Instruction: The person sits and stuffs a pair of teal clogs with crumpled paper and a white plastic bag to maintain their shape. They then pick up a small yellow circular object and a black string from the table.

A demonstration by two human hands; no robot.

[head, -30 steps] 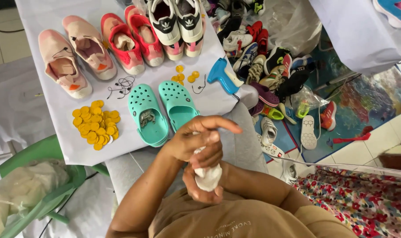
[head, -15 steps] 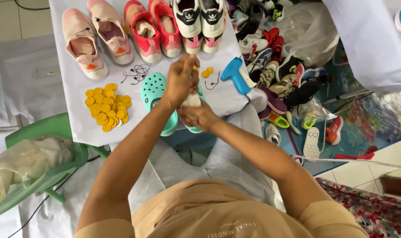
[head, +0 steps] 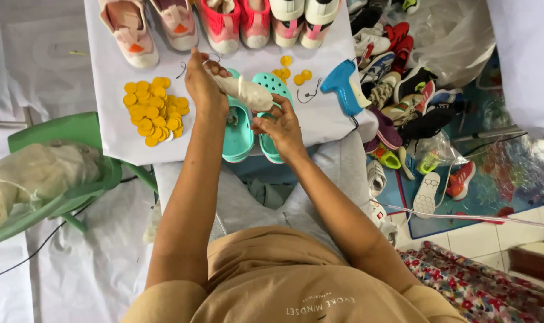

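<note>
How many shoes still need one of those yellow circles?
None looks done: no shoe wears a yellow circle that I can see. In hand: the left hand and right hand hold a whitish bundle over the teal clogs. Left: the yellow circles lie piled on the white sheet, beside the blue tag gun and pink sneakers.

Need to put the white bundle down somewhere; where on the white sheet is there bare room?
Bare sheet lies between the yellow discs and the sheet's near edge, and right of the teal clogs below the blue tagging gun. The far edge is crowded with sneakers.
</note>
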